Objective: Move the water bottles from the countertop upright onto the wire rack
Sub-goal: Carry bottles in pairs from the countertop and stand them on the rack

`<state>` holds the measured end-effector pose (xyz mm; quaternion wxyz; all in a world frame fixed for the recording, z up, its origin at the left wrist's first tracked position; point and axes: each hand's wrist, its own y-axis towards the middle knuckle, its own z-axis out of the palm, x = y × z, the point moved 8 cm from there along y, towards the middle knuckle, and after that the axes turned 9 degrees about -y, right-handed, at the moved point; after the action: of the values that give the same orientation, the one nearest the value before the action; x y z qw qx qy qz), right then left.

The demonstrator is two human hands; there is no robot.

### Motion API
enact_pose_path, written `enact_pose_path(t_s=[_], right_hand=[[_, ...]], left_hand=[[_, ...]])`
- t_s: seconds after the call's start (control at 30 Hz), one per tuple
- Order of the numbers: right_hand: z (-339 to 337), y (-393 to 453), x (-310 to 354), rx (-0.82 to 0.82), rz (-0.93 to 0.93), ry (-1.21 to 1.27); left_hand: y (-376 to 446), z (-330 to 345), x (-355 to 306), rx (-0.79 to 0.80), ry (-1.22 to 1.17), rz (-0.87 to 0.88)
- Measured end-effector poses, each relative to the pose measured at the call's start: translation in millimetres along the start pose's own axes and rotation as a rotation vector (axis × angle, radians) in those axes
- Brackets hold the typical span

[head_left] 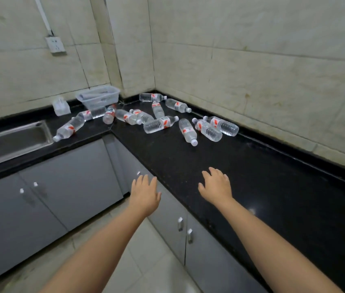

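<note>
Several clear water bottles with red-and-white labels lie on their sides in the corner of the black countertop [241,176]. The nearest ones are a bottle [187,131] pointing its cap toward me, a bottle [207,129] beside it, and a bottle [68,128] near the sink. My left hand [145,192] hovers open in front of the counter edge, fingers spread. Over the near counter my right hand [217,186] is open as well, palm down. Both hands are well short of the bottles and hold nothing. No wire rack is in view.
A steel sink [13,142] is set into the counter at left. A white plastic basket [98,98] and a small clear container [61,106] stand by the back wall. Grey cabinet doors [68,182] run below. Tiled walls close the corner.
</note>
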<state>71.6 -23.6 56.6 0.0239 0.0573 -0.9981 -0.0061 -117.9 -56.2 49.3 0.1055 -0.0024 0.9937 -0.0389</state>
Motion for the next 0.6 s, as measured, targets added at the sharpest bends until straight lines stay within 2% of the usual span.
enact_pose_path(t_s=[0.2,0.43,0.6], right_hand=[[2,100,-34,-0.011,0.09,-0.005],[0,226,-81,-0.004,0.161,0.027],[31,281,-109,0.055,0.217,0.057]], left_hand=[[109,-5,-11,-0.024,0.009,0.068],[242,-8,-25,0.018,0.042,0.101],[322,23,-29,0.144,0.052,0.165]])
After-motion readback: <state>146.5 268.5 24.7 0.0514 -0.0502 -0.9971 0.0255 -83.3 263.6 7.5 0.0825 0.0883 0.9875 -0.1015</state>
